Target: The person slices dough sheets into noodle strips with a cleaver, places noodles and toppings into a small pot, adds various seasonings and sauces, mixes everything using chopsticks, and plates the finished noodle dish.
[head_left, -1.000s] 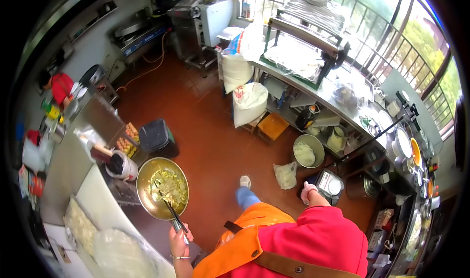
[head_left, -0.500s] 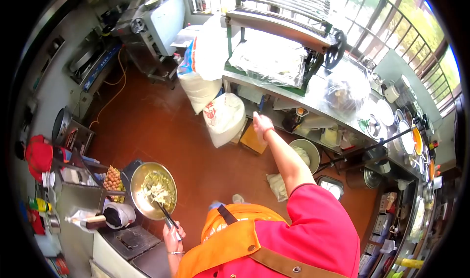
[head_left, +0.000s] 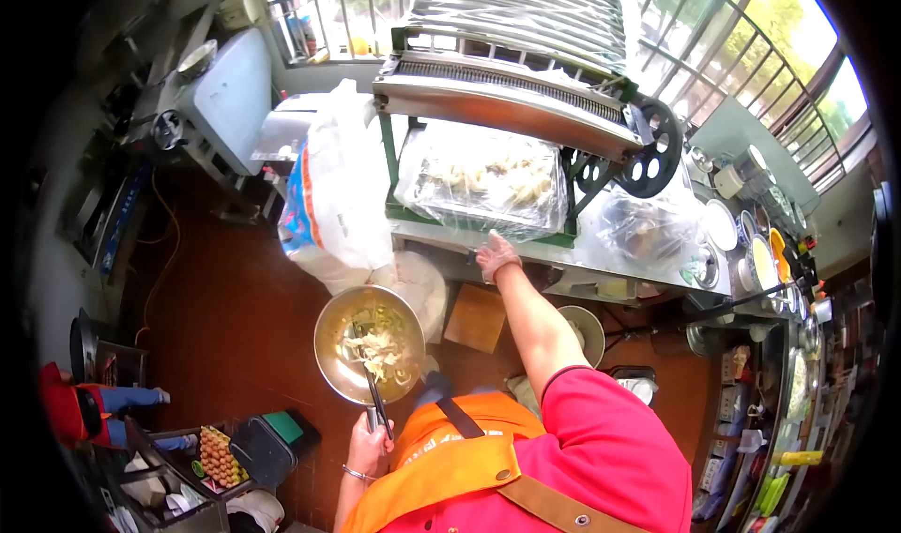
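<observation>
A shiny metal pan (head_left: 330, 355) with pale shredded food (head_left: 380, 350) in it is tilted in front of me. My left hand (head_left: 368, 446) is closed at its near side, around the handle end. A long dark utensil (head_left: 377, 402) runs from this hand into the food; I cannot make out its exact kind. My right hand (head_left: 497, 257), in a clear plastic glove, reaches forward with fingers stretched out to the worktable's front edge. It is beside the clear plastic film (head_left: 460, 218) covering a tray of pale food (head_left: 497, 178); whether it touches the film is unclear.
A roller machine with a black handwheel (head_left: 652, 148) stands over the covered tray. Large white sacks (head_left: 328, 205) lean at the table's left. Egg trays (head_left: 223, 456) sit low left, near a person in red (head_left: 70, 402). Bowls (head_left: 762, 261) line the right counter.
I have moved toward the worktable. The pan has shifted right and up with my left hand. My right hand has gone from above the floor to the table edge by the covered tray.
</observation>
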`<control>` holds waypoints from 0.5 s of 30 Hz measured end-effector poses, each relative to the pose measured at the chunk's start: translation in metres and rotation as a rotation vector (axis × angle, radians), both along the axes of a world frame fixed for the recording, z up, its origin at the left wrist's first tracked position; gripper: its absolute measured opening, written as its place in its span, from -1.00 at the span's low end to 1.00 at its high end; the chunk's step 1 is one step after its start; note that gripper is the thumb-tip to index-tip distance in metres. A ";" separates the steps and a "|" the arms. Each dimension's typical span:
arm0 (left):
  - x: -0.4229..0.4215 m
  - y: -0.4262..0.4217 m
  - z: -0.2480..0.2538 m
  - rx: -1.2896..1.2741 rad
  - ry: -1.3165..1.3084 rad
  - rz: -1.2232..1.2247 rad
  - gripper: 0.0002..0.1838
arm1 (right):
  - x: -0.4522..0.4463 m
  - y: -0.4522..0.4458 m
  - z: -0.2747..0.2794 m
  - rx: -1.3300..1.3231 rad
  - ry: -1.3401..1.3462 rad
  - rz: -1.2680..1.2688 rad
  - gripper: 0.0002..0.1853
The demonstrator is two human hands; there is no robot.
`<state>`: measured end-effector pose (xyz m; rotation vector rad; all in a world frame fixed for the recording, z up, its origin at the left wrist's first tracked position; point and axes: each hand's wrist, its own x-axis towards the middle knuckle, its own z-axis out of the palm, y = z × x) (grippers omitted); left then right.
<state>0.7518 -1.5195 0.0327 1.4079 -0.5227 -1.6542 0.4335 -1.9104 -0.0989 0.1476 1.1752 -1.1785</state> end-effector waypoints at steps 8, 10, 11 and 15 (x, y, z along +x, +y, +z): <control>0.003 -0.121 0.027 0.057 -0.171 -0.242 -0.93 | -0.072 -0.075 0.094 -0.595 0.120 -0.001 -0.74; -0.008 -0.131 0.037 0.071 -0.221 -0.256 -0.93 | -0.090 -0.084 0.092 -0.731 0.408 0.160 -0.64; -0.014 -0.134 0.039 0.068 -0.232 -0.254 -0.93 | -0.098 -0.092 0.089 -0.800 0.549 0.245 -0.59; -0.042 -0.137 0.035 0.091 -0.265 -0.178 -0.93 | -0.084 -0.103 0.035 -0.468 2.418 1.181 -0.63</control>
